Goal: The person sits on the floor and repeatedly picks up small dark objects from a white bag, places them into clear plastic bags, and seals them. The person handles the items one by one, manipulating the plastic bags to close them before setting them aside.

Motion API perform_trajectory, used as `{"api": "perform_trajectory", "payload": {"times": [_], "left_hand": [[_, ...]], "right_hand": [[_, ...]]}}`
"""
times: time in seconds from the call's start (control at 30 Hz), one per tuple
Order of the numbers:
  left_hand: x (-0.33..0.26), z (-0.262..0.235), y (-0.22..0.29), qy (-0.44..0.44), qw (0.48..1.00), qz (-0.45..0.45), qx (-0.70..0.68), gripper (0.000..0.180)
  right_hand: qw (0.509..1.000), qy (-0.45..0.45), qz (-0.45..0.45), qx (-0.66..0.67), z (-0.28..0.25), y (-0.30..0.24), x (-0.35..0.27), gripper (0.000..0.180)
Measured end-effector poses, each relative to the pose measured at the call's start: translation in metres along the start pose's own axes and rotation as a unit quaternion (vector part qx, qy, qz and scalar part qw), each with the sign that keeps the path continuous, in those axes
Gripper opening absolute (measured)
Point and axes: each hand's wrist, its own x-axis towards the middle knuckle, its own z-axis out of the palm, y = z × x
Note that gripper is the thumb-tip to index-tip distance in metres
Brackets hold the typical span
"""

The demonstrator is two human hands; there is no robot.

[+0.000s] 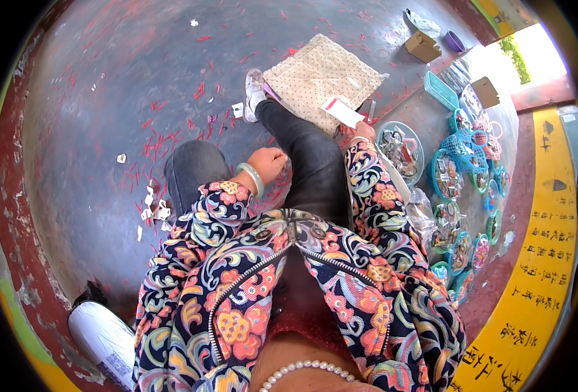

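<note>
My right hand [365, 132] grips the near end of a flat white card [343, 113] with a red band at its far end. The card is held over the edge of a beige dotted cloth [321, 72] on the floor. Above my thighs, my left hand [267, 164] is curled into a loose fist, and nothing shows in its fingers. A pale bangle [253, 178] circles that wrist. Beside my right forearm stands a round basket [417, 140] filled with small packaged pieces.
Several blue, green and pink baskets [446, 175] of small goods crowd the right side. Cardboard boxes [423, 46] and a purple bowl [454, 41] stand at the far right. Red scraps [156, 145] and white bits [161, 210] litter the grey floor. A white sack [103, 340] lies near left.
</note>
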Motion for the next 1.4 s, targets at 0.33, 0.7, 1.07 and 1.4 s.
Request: {"api": "perform_trajectory", "payload": {"times": [0.33, 0.7, 1.07, 1.4], "left_hand": [[-0.008, -0.010, 0.019, 0.081, 0.997, 0.004, -0.015, 0.026], [-0.018, -0.011, 0.047, -0.205, 0.888, -0.058, -0.408, 0.037], [-0.013, -0.010, 0.038, -0.109, 0.888, -0.108, -0.434, 0.028], [-0.010, -0.008, 0.032, -0.088, 0.913, -0.106, -0.384, 0.025]], "right_hand": [[0.908, -0.382, -0.160, -0.063, -0.031, -0.066, -0.080, 0.015], [0.764, -0.606, -0.097, -0.200, -0.054, -0.074, -0.190, 0.022], [0.883, -0.423, -0.140, -0.149, -0.050, -0.041, -0.204, 0.027], [0.870, -0.412, -0.191, -0.194, -0.047, -0.033, -0.209, 0.020]]}}
